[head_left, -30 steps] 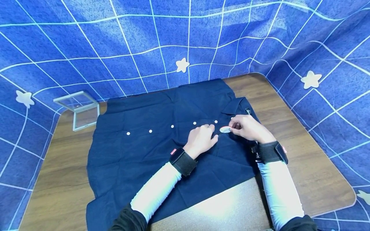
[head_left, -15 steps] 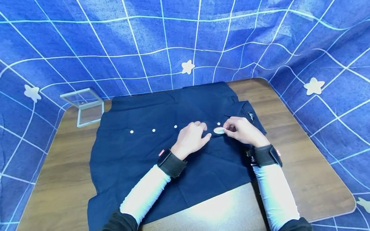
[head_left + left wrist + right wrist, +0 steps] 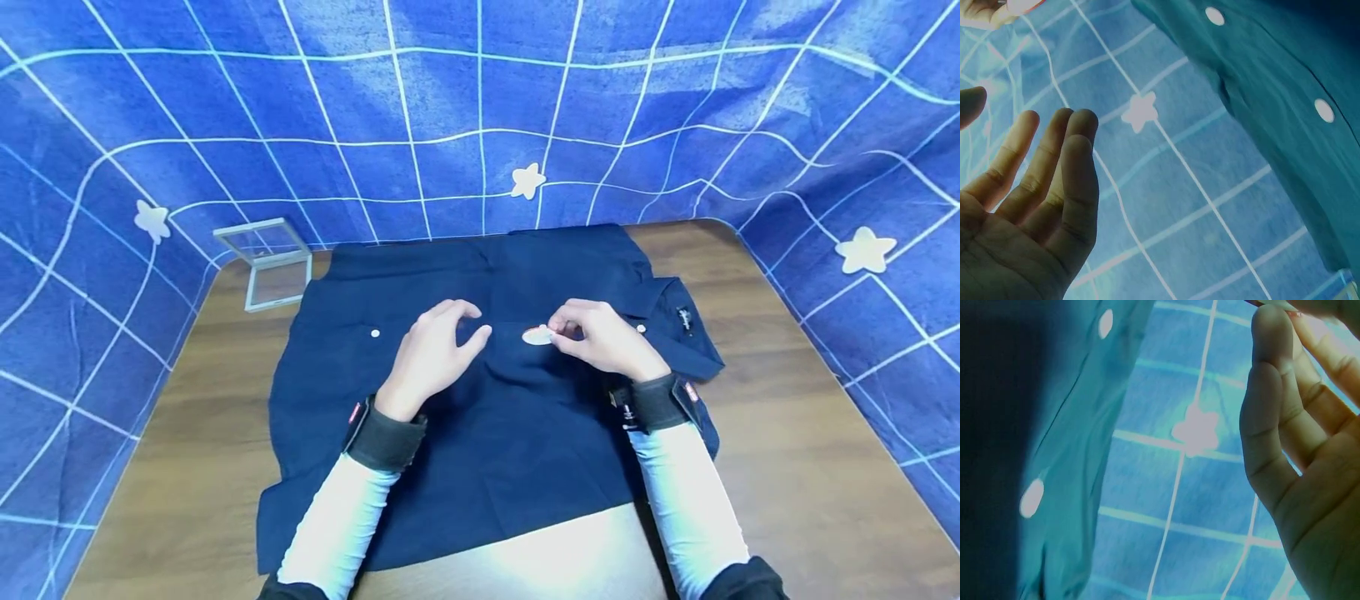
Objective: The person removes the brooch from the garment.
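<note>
A dark navy shirt point(image 3: 480, 467) with white buttons lies spread on the table, its collar at the right. My right hand point(image 3: 603, 337) pinches a flat white disc point(image 3: 537, 335) with a red edge between thumb and fingertips, over the row of buttons. The print on the disc is too small to read. My left hand point(image 3: 433, 354) is over the shirt to the left of the disc, thumb and fingers apart with nothing between them; in the left wrist view its fingers point(image 3: 1082, 181) are extended. Both hands hide some of the buttons.
A clear box with a pale frame point(image 3: 277, 275) stands with its lid raised at the back left of the wooden table point(image 3: 187, 450). A blue grid curtain point(image 3: 450, 92) with pale stars hangs behind and at the sides. A black-and-silver clip point(image 3: 685, 319) lies by the collar.
My right hand has moved left over the shirt with the disc. My left hand has drawn further left, its thumb and fingers more spread. The head view has turned slightly left.
</note>
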Available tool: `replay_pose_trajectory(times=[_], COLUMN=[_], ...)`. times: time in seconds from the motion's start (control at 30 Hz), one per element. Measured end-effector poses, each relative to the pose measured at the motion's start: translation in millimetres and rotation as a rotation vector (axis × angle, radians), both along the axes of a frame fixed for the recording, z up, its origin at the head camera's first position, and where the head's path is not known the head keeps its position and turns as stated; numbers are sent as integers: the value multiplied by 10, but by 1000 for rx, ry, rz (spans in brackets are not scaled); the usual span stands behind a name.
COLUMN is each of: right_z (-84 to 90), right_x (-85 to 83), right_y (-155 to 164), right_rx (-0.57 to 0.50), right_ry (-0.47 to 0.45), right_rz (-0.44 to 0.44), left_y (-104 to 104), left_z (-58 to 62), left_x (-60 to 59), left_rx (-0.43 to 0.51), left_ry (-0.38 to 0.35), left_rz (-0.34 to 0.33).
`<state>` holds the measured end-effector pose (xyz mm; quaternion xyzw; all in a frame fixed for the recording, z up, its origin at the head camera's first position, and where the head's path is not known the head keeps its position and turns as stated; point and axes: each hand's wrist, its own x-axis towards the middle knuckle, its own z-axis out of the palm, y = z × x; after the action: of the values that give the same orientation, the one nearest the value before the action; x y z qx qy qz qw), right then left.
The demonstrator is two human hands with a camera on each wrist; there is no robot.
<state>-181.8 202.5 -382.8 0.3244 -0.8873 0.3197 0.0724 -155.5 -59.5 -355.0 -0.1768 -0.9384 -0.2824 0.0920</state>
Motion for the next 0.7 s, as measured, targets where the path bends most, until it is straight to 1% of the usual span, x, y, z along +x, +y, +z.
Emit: replay_pose_trajectory(times=[0.1, 0.2, 0.37, 0.5, 0.6, 0.7], right_z=[52, 106, 180, 197, 178, 138], right_x=[-33, -54, -25, 1, 20, 32], right_y=[-196, -402, -614, -754, -823, -865], right_rx=[-17, -33, -71, -99, -112, -116], right_ry=[4, 21, 38, 33, 29, 23], right_rz=[35, 71, 95, 116, 122, 115], left_y=[-176, -350, -532, -647, -688, -705], left_z=[21, 34, 29, 25, 21, 8], left_x=[14, 26, 38, 62, 61, 44], left_rx=[37, 74, 163, 222, 231, 213], left_ry=[14, 32, 35, 10, -10, -25], left_rz=[14, -5, -104, -157, -184, -223])
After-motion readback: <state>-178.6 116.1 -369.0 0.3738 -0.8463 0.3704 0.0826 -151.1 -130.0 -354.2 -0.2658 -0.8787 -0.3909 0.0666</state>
